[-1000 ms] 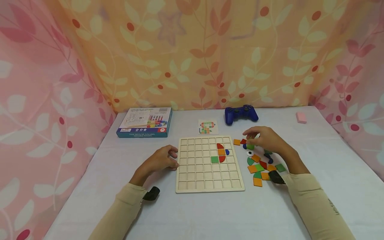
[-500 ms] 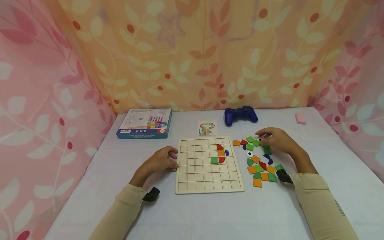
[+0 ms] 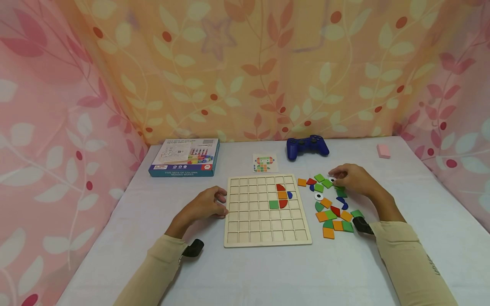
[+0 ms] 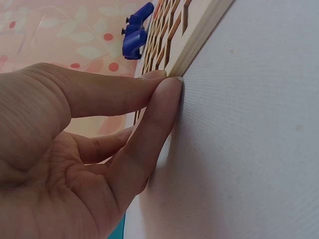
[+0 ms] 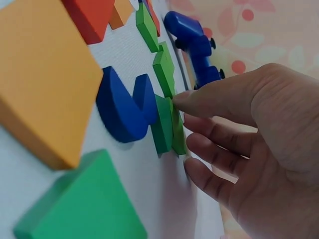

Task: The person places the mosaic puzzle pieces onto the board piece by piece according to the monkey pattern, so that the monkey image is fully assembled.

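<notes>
Lying flat on the white tablecloth (image 3: 245, 276) in the head view, the wooden grid board (image 3: 250, 225) bears an orange square (image 3: 282, 195) between two red rounded pieces (image 3: 281, 187), a blue half-round (image 3: 289, 195) to the right and a green square (image 3: 273, 204) beside the lower red piece. Left hand (image 3: 203, 204): at the board's left edge. Right hand (image 3: 356, 180): among loose coloured tiles (image 3: 321, 216), thumb and forefinger at a white eye disc (image 3: 332, 180); grip on it cannot be told. Beyond the board lie a picture card (image 3: 265, 163) and a blue game controller (image 3: 307, 146).

Left wrist view: thumb and finger are curled together, tips pinching the board's edge.

Right wrist view: thumb and fingers slightly parted, thumb tip at a light green tile (image 5: 178, 132); a dark green tile (image 5: 161, 124) adjoins two blue curved pieces (image 5: 117, 109).
</notes>
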A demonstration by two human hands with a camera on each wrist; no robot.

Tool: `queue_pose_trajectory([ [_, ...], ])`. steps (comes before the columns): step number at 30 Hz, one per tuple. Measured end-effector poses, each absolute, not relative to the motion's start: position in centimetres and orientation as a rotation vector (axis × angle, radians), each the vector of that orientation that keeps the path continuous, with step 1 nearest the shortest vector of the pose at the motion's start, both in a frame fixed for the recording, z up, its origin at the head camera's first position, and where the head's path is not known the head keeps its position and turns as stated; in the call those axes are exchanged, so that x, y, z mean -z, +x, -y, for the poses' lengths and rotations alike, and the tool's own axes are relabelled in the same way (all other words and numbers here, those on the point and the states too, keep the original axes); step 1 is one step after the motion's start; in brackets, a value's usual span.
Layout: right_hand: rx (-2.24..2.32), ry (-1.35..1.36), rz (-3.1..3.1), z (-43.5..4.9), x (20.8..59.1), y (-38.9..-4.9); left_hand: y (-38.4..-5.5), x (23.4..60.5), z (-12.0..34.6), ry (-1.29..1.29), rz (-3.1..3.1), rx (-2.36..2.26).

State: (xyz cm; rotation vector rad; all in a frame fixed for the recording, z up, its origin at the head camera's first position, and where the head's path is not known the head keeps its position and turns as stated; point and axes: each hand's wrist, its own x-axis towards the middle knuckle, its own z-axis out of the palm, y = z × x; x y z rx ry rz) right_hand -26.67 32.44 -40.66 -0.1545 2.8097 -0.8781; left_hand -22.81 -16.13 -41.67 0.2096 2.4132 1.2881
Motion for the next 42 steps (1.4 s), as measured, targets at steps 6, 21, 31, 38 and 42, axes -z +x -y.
queue_pose_trajectory([
  [6,0.86,-0.141,-2.797,-32.3,40.6,-26.5,-22.8,41.7,16.2,0.211,-2.413,-1.286],
  [21,0.856,-0.244,-2.897,-30.5,39.4,-26.5,-22.7,41.5,16.2,0.224,-2.406,-1.284],
  [31,0.883,-0.457,-2.893,-27.3,38.6,-25.9,-22.7,41.4,16.2,0.21,-2.418,-1.26],
  [38,0.878,-0.522,-2.87,-25.4,38.8,-25.7,-22.8,41.5,16.2,0.222,-2.424,-1.253],
  [42,0.884,-0.543,-2.829,-24.4,39.0,-25.6,-22.8,41.4,16.2,0.223,-2.423,-1.254],
])
